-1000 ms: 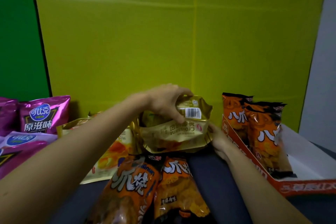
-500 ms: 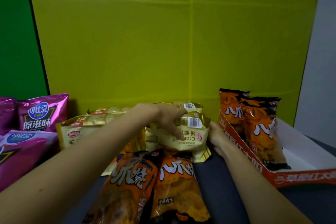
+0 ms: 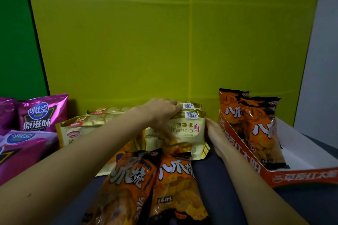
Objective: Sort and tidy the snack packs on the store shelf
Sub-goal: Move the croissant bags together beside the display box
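Backdrop: yellow-green panel [image 3: 164, 42], creased, with a vertical seam right of centre, standing behind the shelf surface. Left flank: darker green panel [image 3: 14, 42], meeting the yellow-green one along a dark slanted edge. Right flank: pale grey wall [image 3: 321, 60]; base: dark blue-grey shelf surface [image 3: 215, 175], matte.

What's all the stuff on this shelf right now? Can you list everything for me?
Gold croissant packs: at least four, gold and cream, centre, in rows at the yellow back panel.
Loose orange snack packs: two, orange and black, front centre, lying flat.
Boxed orange snack packs: two, orange, upright in the box.
Display box: one, red-orange and white, right.
Purple chip bags: at least three, magenta, left.
Left hand: on the croissant packs' tops.
Right hand: against their right side.
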Demonstrator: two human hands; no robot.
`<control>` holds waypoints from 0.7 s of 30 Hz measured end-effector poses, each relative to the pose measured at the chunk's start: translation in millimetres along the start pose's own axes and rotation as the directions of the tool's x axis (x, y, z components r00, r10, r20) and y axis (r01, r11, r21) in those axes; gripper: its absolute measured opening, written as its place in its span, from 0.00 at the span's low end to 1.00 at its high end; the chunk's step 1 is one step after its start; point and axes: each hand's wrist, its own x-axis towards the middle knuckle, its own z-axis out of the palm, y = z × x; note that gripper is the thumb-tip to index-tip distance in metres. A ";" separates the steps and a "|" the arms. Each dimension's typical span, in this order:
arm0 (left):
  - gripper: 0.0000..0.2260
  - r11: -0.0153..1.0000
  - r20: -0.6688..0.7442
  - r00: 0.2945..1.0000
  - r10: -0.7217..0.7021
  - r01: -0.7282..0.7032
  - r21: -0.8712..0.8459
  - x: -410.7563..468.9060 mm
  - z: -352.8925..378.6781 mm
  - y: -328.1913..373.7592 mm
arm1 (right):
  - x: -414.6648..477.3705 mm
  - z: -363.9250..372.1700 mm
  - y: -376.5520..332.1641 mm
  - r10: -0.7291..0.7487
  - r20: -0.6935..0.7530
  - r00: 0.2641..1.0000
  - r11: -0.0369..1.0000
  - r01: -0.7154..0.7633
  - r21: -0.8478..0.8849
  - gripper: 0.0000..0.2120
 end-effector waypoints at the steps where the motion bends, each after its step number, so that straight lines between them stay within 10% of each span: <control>1: 0.37 1.000 -0.013 1.000 0.000 0.000 -0.014 1.5 0.7 -0.5 | -1.4 0.4 -0.4 0.004 -0.003 1.000 1.000 -0.004 -0.005 0.19; 13: 0.28 0.996 -0.136 0.987 -0.090 0.087 -0.027 -10.3 7.9 8.6 | -6.7 5.7 -4.9 -0.060 -0.160 0.985 0.998 0.055 -0.037 0.14; 21: 0.15 0.848 -0.435 0.820 -0.372 0.109 -0.519 -96.9 1.3 14.6 | -19.2 -0.8 -28.2 -0.093 -0.330 0.939 0.994 0.108 0.026 0.26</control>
